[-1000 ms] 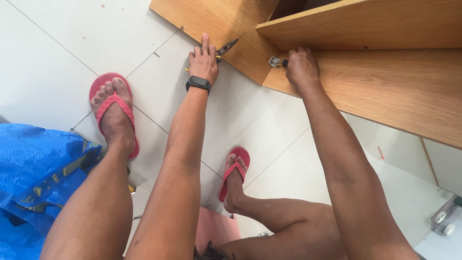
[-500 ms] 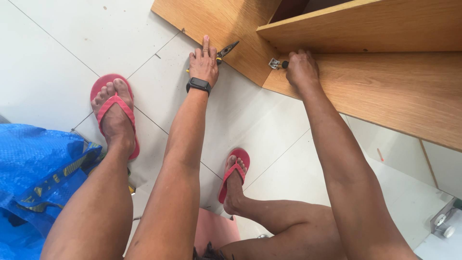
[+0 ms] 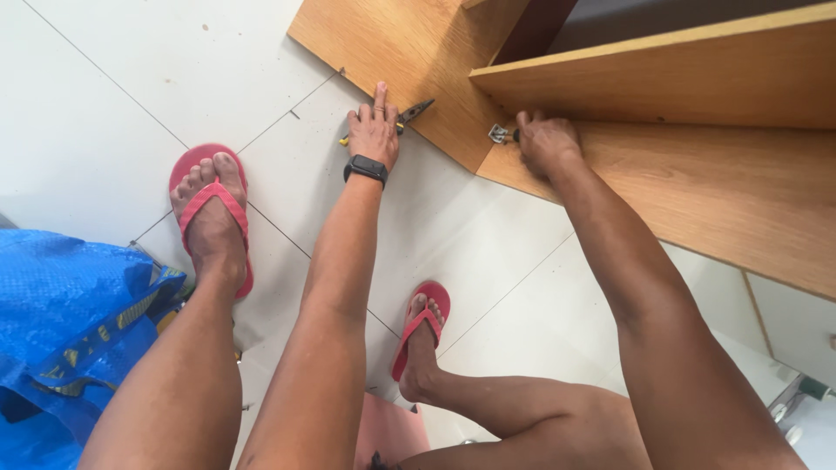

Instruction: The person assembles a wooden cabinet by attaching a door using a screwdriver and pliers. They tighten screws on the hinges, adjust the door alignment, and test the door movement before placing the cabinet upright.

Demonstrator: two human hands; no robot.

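Bright, even daylight; sharp focus.

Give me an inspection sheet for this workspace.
Surface: white tiled floor.
Job's things: small metal bracket at the light wooden panel's edge; dark-jawed pliers on the floor.
Clutter: blue woven bag at left.
Hands: left hand flat over the pliers; right hand pinching the bracket.
Cables: nothing seen.
Surroundings: second wooden board; red flip-flops.

Pliers (image 3: 409,113) flat on tile; metal bracket (image 3: 498,134) at panel edge.
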